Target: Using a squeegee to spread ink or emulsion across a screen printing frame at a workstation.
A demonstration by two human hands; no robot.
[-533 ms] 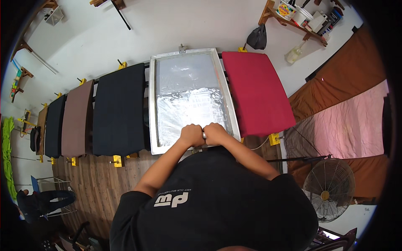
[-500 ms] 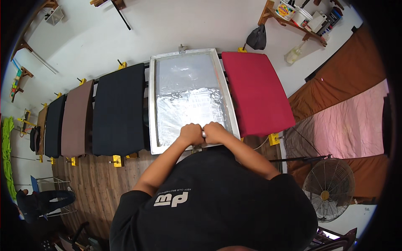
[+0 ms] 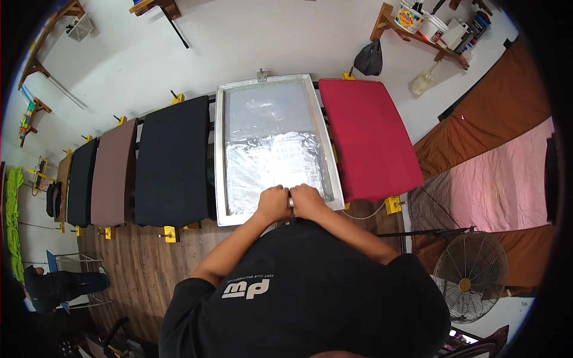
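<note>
A screen-printing frame (image 3: 220, 149) with a silvery metal rim lies in front of me, over the row of boards. Its mesh (image 3: 265, 107) looks dull grey at the far half and shiny, wrinkled and glaring at the near half. My left hand (image 3: 274, 203) and my right hand (image 3: 307, 201) are side by side, both closed into fists, above the near end of the frame. Between them shows a small pale metallic piece; the rest of what they grip is hidden by my fingers.
A red cloth-covered board (image 3: 370, 140) stands to the right, a black one (image 3: 173, 161) and a brown one (image 3: 113, 173) to the left. Yellow clamps (image 3: 171, 234) hold the boards. A standing fan (image 3: 468, 277) is at the lower right; another person (image 3: 65, 289) is at the far left.
Both fists have drawn slightly nearer to my body along the frame, still closed and together. The whole view has shifted a little downward.
</note>
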